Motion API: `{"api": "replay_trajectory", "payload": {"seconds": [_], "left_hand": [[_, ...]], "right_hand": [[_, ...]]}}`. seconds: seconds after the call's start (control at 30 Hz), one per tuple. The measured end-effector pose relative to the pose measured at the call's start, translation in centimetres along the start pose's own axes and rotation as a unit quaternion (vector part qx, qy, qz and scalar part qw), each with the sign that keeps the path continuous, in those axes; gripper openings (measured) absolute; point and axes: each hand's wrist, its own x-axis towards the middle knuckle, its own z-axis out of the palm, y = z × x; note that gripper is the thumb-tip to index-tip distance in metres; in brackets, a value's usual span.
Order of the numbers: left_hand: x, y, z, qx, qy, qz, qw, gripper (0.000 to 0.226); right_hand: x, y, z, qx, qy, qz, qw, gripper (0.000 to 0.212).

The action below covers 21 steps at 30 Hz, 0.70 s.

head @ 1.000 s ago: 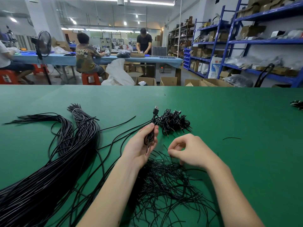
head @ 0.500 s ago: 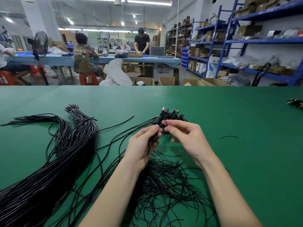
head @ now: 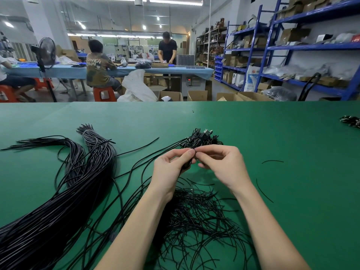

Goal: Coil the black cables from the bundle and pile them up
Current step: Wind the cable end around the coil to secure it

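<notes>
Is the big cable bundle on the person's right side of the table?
No, the big cable bundle lies to the left of the left hand, and the right hand has mostly bare green table beside it.

Head camera looks forward and down, close over the table point(head: 272, 133).

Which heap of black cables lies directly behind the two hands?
The small pile of coiled cables, just beyond the fingertips; the long bundle lies far left.
</notes>
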Motion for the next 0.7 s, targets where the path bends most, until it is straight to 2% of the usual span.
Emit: {"api": "replay_trajectory", "payload": {"seconds": [0.17,0.3,0.37,0.5,0.6,0.7], "left_hand": [[0.0,0.0,0.3,0.022,0.000,0.030,0.999,0.005],[0.0,0.2,0.5,0.049,0.027,0.056,0.997,0.009],[0.0,0.3,0.5,0.056,0.029,0.053,0.997,0.010],[-0.2,0.4,0.6,0.040,-0.005,0.029,0.999,0.007],[-0.2,0.6,0.7,0.023,-0.020,0.017,0.999,0.004],[-0.2,0.7,0.6,0.006,-0.038,-0.005,0.999,0.007]], "right_hand": [[-0.3,-0.1,0.3,-0.129,0.046,-0.090,0.986,0.021],[-0.3,-0.2,0.3,-0.123,0.019,-0.090,0.988,0.022],[-0.2,-0.1,0.2,-0.078,-0.003,-0.049,0.996,0.021],[-0.2,0.2,-0.1,0.110,-0.033,0.069,0.991,0.011],[-0.2,0.3,-0.7,0.140,-0.070,0.146,0.977,0.002],[-0.1,0.7,-1.3,0.196,-0.107,0.217,0.950,0.011]]}}
